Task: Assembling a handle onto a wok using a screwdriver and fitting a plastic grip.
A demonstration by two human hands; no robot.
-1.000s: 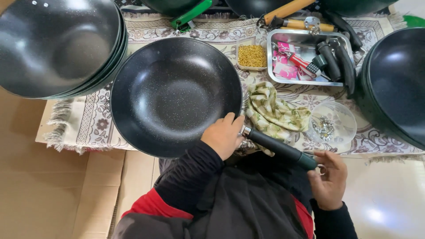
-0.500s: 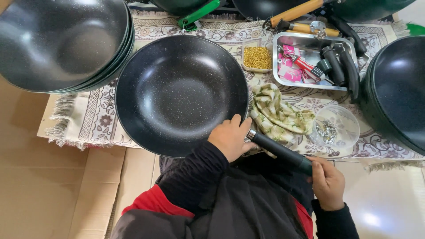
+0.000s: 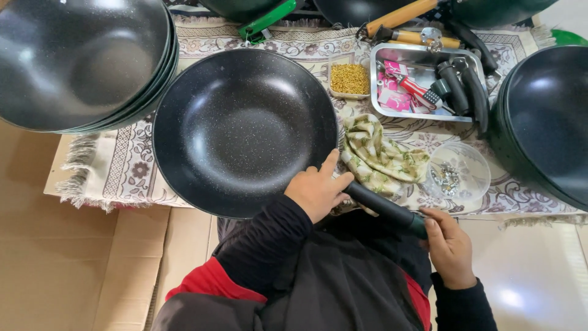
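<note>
- wok (image 3: 245, 132): ahead of me; handle (image 3: 383, 207) axis runs back to my right.
- left hand (image 3: 317, 191) clamps the handle root, nearer the bowl.
- right hand (image 3: 450, 245) pinches the handle end.

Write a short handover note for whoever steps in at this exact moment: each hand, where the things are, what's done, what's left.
Left hand: gripping the wok where rim meets handle.
Right hand: fingers at the far end of the black handle.
The wok sits on a patterned cloth, a crumpled green rag beside it. A clear bowl of small metal parts, a metal tray of tools and spare handles and a dish of yellow bits lie beyond.
Done: handle stands in place on the wok.
Left: whether it is fastened cannot be seen; more stacked woks show no handles.
</note>
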